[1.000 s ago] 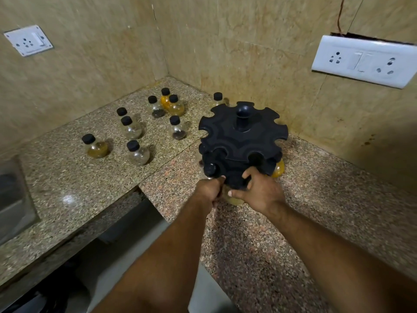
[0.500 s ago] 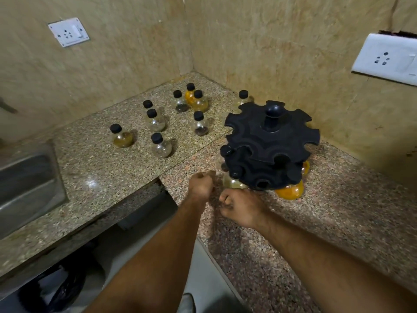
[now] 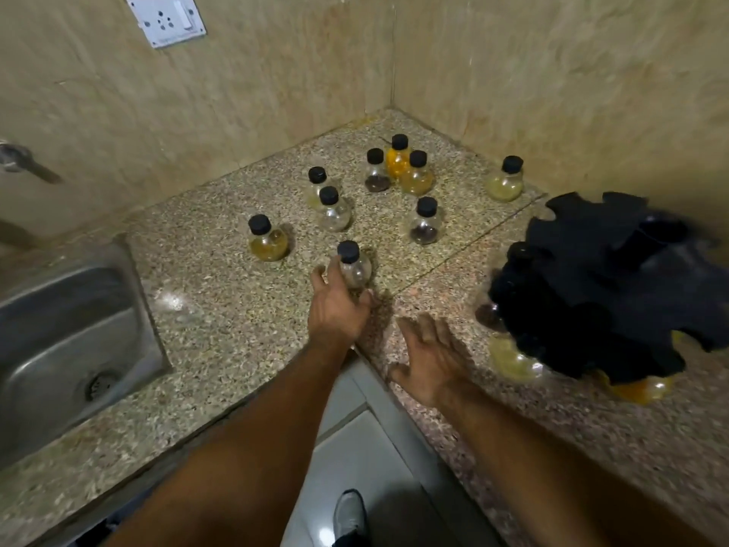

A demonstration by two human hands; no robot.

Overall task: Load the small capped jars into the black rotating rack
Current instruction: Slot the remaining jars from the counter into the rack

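The black rotating rack (image 3: 611,286) stands at the right, blurred, with jars hanging in its lower tier: a dark-filled one (image 3: 488,315), a yellow one (image 3: 513,361) and an orange one (image 3: 641,388). Several loose black-capped jars stand on the granite counter (image 3: 221,309) toward the corner. My left hand (image 3: 335,309) is wrapped around the base of the nearest clear jar (image 3: 354,266), which stands upright on the counter. My right hand (image 3: 430,357) hovers over the counter between that jar and the rack, fingers spread and holding nothing.
A steel sink (image 3: 67,341) is set into the counter at the left, with a tap (image 3: 23,161) on the wall above it. A wall socket (image 3: 167,17) sits high up. The counter's inner corner edge runs under my forearms; a shoe (image 3: 349,515) shows on the floor below.
Both hands have left the rack. My left hand moved left onto the nearest clear jar, and my right hand opened. The view swung left, bringing the sink further in.
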